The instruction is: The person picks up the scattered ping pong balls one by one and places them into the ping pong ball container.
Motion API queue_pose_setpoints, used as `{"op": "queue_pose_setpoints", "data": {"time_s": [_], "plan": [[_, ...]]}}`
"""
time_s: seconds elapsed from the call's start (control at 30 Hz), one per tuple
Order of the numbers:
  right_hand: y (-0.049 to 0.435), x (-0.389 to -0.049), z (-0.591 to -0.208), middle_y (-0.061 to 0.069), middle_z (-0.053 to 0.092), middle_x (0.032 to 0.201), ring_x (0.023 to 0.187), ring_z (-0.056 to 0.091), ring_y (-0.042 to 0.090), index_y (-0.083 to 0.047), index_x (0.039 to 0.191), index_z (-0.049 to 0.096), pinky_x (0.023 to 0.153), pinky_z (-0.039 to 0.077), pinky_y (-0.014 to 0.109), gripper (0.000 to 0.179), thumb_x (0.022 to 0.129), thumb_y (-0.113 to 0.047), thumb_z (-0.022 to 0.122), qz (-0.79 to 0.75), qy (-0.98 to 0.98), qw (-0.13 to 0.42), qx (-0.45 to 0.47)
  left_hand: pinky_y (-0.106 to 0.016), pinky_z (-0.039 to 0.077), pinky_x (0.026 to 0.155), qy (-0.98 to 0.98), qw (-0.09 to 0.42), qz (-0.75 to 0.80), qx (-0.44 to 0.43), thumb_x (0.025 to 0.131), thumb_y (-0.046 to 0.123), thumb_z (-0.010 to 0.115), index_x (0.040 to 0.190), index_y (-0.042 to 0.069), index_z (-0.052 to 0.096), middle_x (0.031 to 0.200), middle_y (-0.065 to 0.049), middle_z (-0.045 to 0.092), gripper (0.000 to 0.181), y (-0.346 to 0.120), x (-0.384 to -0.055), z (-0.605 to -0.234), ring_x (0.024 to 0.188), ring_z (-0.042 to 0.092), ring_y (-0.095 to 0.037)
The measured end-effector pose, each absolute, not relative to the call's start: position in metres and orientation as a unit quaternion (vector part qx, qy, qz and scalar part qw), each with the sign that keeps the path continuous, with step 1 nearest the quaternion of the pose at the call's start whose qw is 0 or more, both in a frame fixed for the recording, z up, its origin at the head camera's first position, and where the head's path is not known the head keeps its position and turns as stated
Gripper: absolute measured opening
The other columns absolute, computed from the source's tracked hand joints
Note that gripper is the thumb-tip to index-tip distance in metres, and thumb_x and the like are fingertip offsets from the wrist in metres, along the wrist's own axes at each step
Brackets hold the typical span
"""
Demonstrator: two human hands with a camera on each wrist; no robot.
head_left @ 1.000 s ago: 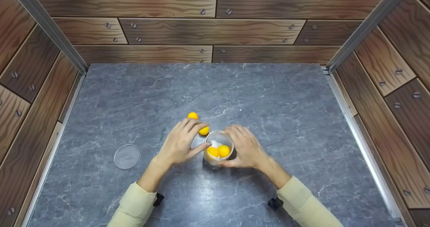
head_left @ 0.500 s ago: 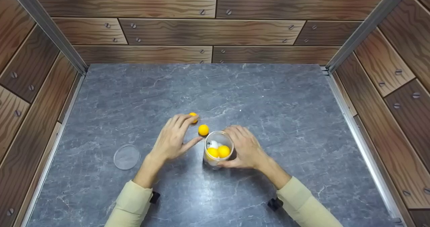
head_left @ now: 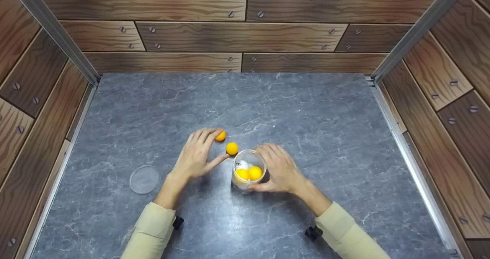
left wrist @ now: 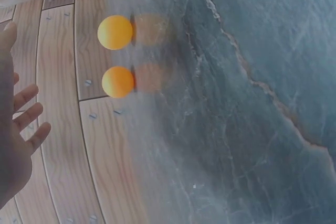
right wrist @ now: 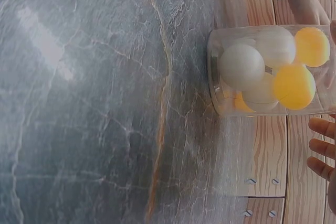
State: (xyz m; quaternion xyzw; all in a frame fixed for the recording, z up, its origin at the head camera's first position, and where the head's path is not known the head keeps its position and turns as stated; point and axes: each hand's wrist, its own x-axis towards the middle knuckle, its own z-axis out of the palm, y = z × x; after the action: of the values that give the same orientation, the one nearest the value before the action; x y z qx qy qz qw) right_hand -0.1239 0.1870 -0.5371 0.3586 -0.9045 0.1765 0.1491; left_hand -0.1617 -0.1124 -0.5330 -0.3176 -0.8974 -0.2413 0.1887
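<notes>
In the head view a clear plastic jar (head_left: 249,155) stands upright with orange and white ping-pong balls inside. My right hand (head_left: 281,169) grips its right side, thumb at the front and fingers round the back. Through the jar's wall in the right wrist view show white balls (right wrist: 242,67) and orange balls (right wrist: 294,86). My left hand (head_left: 194,155) is left of the jar, fingers spread and holding nothing. Two loose orange ping-pong balls lie by it: one ball (head_left: 221,136) at the index fingertip, the other ball (head_left: 231,148) between the thumb tip and the jar.
A clear round lid (head_left: 144,179) lies flat on the grey marbled table (head_left: 325,117), left of my left forearm. Wood-patterned walls (head_left: 241,36) with metal edge rails (head_left: 417,182) enclose the back and both sides.
My left hand has drawn back from the jar's rim to the left, its fingertips moving to the farther loose ball. My right hand and the jar have stayed in place.
</notes>
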Motion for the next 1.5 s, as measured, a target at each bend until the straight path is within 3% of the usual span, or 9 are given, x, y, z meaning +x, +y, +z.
{"op": "queue_pose_setpoints", "data": {"time_s": [0.63, 0.9, 1.5], "plan": [[0.187, -0.123, -0.538, 0.008, 0.068, 0.127, 0.121, 0.064, 0.028, -0.01, 0.135, 0.06, 0.106, 0.055, 0.048, 0.099, 0.077, -0.09, 0.06, 0.176, -0.904, 0.156, 0.357, -0.054, 0.05, 0.109, -0.931, 0.102, -0.199, -0.288, 0.098, 0.062, 0.062, 0.155, 0.014, 0.049, 0.144, -0.011, 0.061, 0.076, -0.104, -0.166, -0.558, 0.13, 0.058, -0.034], [0.186, -0.123, -0.54, 0.009, 0.069, 0.127, 0.12, 0.064, 0.028, -0.008, 0.136, 0.059, 0.105, 0.056, 0.048, 0.1, 0.078, -0.09, 0.058, 0.175, -0.901, 0.163, 0.361, -0.05, 0.051, 0.11, -0.937, 0.094, -0.174, -0.289, 0.1, 0.061, 0.059, 0.156, 0.012, 0.049, 0.142, -0.011, 0.061, 0.074, -0.098, -0.167, -0.563, 0.127, 0.059, -0.031], [0.187, -0.124, -0.539, 0.01, 0.068, 0.128, 0.121, 0.064, 0.028, -0.006, 0.137, 0.059, 0.105, 0.056, 0.048, 0.101, 0.08, -0.09, 0.057, 0.175, -0.897, 0.171, 0.368, -0.052, 0.054, 0.103, -0.937, 0.098, -0.15, -0.3, 0.1, 0.053, 0.064, 0.152, 0.013, 0.052, 0.141, -0.011, 0.061, 0.067, -0.086, -0.175, -0.576, 0.125, 0.06, -0.034]]}}
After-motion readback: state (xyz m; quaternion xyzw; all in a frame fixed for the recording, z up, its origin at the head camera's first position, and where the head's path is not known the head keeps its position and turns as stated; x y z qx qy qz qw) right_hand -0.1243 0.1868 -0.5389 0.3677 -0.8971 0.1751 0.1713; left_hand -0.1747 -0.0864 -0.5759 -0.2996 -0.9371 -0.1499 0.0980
